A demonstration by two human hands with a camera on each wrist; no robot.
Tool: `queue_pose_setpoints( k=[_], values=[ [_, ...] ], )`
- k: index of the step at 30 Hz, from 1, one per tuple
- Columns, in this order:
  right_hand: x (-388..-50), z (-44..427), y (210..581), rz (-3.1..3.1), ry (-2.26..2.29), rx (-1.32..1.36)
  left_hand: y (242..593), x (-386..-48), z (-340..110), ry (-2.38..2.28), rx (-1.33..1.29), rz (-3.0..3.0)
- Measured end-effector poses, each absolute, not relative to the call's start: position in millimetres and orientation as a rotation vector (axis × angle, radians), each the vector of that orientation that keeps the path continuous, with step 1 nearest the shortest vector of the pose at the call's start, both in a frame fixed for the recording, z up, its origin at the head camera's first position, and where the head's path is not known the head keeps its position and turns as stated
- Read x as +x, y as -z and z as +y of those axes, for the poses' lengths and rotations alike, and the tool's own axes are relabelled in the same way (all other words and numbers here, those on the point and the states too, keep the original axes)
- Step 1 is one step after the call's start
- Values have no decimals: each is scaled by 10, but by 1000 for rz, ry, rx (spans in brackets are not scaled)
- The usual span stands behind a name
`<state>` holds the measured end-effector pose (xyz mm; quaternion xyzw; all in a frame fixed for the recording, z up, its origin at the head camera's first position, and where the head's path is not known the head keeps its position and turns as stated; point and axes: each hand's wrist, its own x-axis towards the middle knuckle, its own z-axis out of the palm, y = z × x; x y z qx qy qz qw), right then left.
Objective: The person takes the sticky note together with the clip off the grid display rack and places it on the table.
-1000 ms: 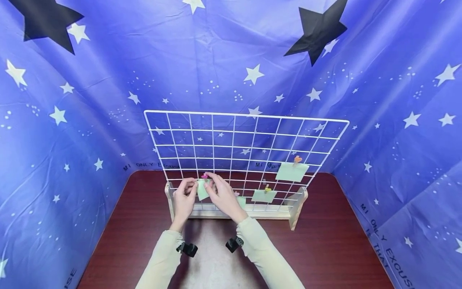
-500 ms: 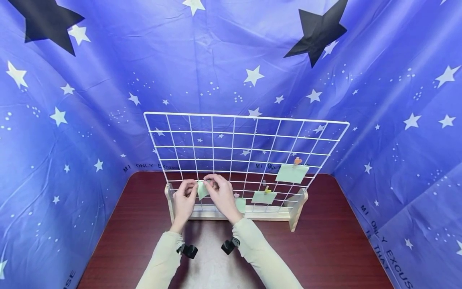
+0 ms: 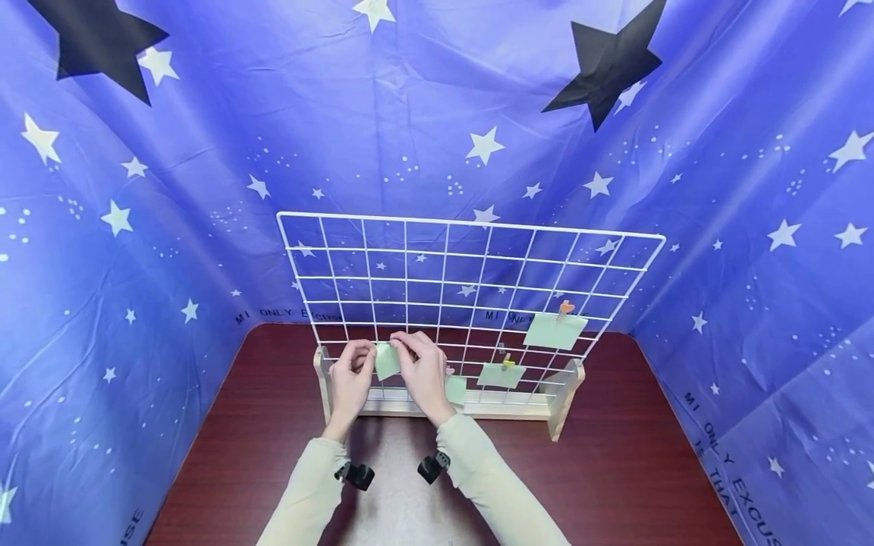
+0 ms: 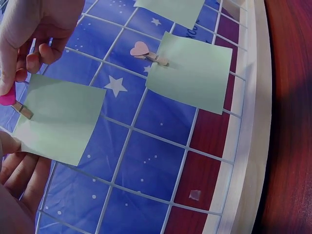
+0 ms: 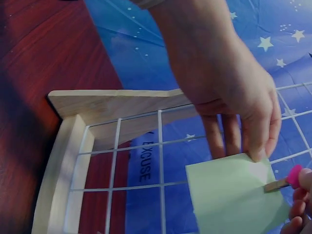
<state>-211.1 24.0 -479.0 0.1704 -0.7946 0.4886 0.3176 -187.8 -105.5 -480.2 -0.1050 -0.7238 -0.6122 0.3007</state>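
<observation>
In the head view my left hand point(image 3: 351, 383) pinches the left edge of a pale green paper note point(image 3: 387, 362) against the white wire grid point(image 3: 447, 277). My right hand point(image 3: 425, 373) is at the note's upper edge, fingers near those of the left. The right wrist view shows my right thumb and fingers point(image 5: 301, 204) pinching the bright pink head of a small wooden clothespin point(image 5: 278, 185). Its wooden jaws lie over the note's edge. In the left wrist view the clothespin point(image 4: 22, 109) also sits on this note; whether it grips a wire too is hidden.
Other green notes hang on the grid: one by a pink heart clothespin point(image 4: 151, 54), one by a yellow clip point(image 3: 508, 362), one by an orange clip point(image 3: 566, 308). A wooden stand point(image 3: 565, 398) carries the grid on a dark red table point(image 3: 628, 455). Starry blue cloth surrounds it.
My right hand has shifted and its fingers now cover the pink clothespin head, which showed in the head view a second ago. My left hand stays at the note's edge.
</observation>
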Motion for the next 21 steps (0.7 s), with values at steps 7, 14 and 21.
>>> queue_pose_setpoints(
  k=[7, 14, 21],
  values=[
    [-2166, 259, 4763, -2029, -1285, 450, 4815, -1855, -1001, 1630, -278, -1910],
    [-2157, 231, 4789, -1984, -1298, 477, 4901, -1763, -960, 1635, -302, -1929],
    [-2164, 195, 4822, -1946, -1326, 470, 4999, -1663, -970, 1647, -272, -1938]
  ],
)
